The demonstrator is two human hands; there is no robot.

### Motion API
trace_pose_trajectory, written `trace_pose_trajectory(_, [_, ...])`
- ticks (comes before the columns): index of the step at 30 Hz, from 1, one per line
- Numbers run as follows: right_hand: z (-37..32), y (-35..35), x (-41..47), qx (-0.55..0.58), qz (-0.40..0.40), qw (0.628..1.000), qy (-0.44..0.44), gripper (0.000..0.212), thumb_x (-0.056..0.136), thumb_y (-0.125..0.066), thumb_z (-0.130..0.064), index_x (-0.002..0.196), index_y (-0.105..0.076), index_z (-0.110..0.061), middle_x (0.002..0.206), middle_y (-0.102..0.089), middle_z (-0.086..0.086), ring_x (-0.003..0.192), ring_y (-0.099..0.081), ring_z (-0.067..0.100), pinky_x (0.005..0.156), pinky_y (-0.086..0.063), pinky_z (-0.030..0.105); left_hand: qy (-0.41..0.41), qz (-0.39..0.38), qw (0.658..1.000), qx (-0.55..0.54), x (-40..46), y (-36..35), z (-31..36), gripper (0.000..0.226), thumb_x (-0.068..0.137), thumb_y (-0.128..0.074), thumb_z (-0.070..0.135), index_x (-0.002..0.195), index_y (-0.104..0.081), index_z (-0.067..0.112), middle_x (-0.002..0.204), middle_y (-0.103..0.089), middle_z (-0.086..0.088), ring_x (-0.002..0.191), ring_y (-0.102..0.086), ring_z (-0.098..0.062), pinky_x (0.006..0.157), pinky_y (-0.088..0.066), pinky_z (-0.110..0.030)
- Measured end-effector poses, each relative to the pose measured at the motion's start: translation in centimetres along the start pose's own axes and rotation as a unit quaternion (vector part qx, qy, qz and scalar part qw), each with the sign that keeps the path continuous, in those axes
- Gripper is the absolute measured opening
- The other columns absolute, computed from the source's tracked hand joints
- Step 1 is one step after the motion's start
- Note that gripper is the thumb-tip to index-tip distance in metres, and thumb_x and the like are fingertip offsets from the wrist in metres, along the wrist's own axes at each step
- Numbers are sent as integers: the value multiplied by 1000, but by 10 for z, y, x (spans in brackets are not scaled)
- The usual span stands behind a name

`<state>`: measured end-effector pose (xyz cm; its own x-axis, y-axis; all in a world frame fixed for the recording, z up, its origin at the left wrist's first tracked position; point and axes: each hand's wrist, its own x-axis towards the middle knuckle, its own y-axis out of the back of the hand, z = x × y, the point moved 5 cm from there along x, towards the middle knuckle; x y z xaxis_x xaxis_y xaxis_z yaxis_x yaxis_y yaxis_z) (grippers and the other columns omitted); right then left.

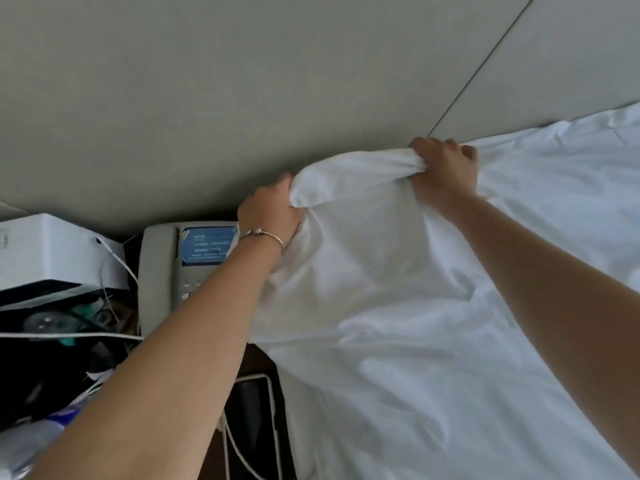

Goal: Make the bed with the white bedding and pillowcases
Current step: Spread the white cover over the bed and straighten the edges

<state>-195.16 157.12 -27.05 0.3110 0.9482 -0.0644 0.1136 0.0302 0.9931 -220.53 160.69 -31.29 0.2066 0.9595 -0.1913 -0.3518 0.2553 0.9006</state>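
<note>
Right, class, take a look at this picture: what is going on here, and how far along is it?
A person is making a bed. Both hands grip a bunched corner of the white sheet near the grey headboard: the left hand holds the corner's outer side, and the right hand holds it further along the head of the bed. The sheet lies wrinkled, its corner not yet tucked in. Beside the bed stands a telephone amid white cables and a white box.

Both bare forearms reach away from the near edge toward the far wall. The left hand (268,211), a thin bracelet at its wrist, is curled in a tight grip. The right hand (445,171), farther right, is fisted too; its fingertips seem tucked under, though blurred.
</note>
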Motion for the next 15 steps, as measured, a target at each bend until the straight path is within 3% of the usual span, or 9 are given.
trace_pose_trajectory(3, [-13,-71,1,-42,-77,996,7,45,92,-48,-22,134,-48,-36,144,-39,2,137,-27,27,116,-5,47,13,-44,996,79,10,-35,-5,23,91,-49,26,112,-52,18,112,-64,-14,103,-60,-38,70,-36,-34])
trace_pose_trajectory(5, [-14,-86,-8,-23,-31,998,-42,53,94,-43,-24,145,-34,-35,156,-22,1,146,-12,25,118,7,48,18,-35,993,115,19,-44,-1,26,95,-49,29,116,-55,15,120,-59,-13,113,-54,-35,77,-38,-37])
trace_pose_trajectory(8, [-2,-78,-49,72,75,985,-140,60,96,-45,-33,152,-25,-24,160,-18,3,147,-15,24,120,-1,42,0,31,984,178,15,-39,12,23,96,-46,17,112,-61,12,117,-59,-12,112,-53,-31,90,-38,-37])
trace_pose_trajectory(11, [1,-88,-130,147,79,977,-133,53,97,-40,-32,147,-38,-15,155,-33,5,144,-27,24,119,-10,38,-138,207,938,243,-20,-17,52,28,74,-49,2,90,-66,17,90,-64,-3,81,-61,-24,73,-46,-30])
trace_pose_trajectory(13, [1,-96,-194,158,52,981,-101,50,98,-33,-31,142,-47,-13,150,-43,4,142,-32,19,118,-15,35,-306,176,930,101,-70,-26,84,34,70,-52,-1,99,-65,10,98,-62,-8,88,-60,-29,76,-42,-35])
trace_pose_trajectory(15, [6,-97,-252,180,29,980,-81,48,98,-33,-29,139,-51,-14,148,-47,2,141,-34,15,117,-21,33,-415,66,907,-16,-138,-39,109,26,78,-53,10,101,-65,10,103,-62,-9,93,-59,-29,81,-41,-37])
